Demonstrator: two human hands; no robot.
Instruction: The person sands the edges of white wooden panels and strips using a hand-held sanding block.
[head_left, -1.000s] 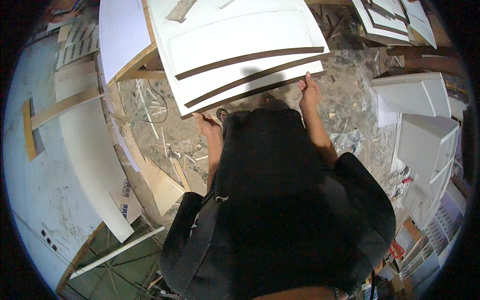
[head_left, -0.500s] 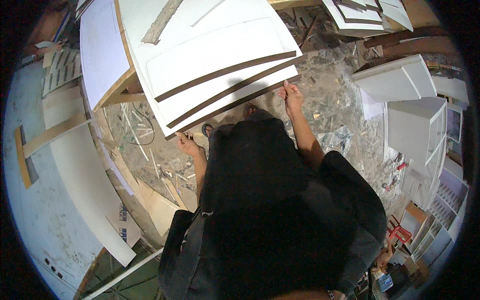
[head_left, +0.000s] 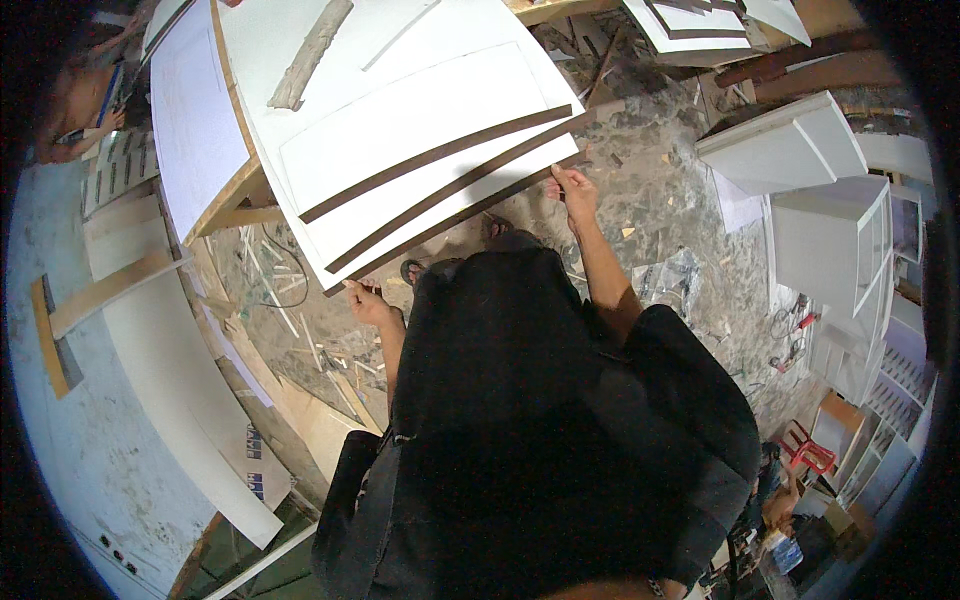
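Note:
A white board (head_left: 440, 120) lies flat in front of me, with three thin dark brown strips running across its near part. The far strip (head_left: 435, 163) and the middle strip (head_left: 470, 178) rest on the board's surface. Along the board's near edge runs the nearest strip (head_left: 450, 226). My left hand (head_left: 372, 304) pinches this strip near its left end. Close to its right end, my right hand (head_left: 574, 196) has thumb and fingers on it, the other fingers loosely curled. Farther back on the board lie a rough, pale, rolled-up piece (head_left: 310, 58) and a thin grey strip (head_left: 400, 36).
White cabinet boxes (head_left: 825, 240) stand to the right on a debris-strewn floor (head_left: 650, 170). Another white panel with dark strips (head_left: 690, 40) is at the far right. Long pale panels (head_left: 150, 330) lie at the left. A red chair (head_left: 805, 447) stands at the lower right.
The whole view has shifted slightly, the board appearing a little farther left. Both hands stay at the near strip's ends. At the far left, more of another person's arm shows.

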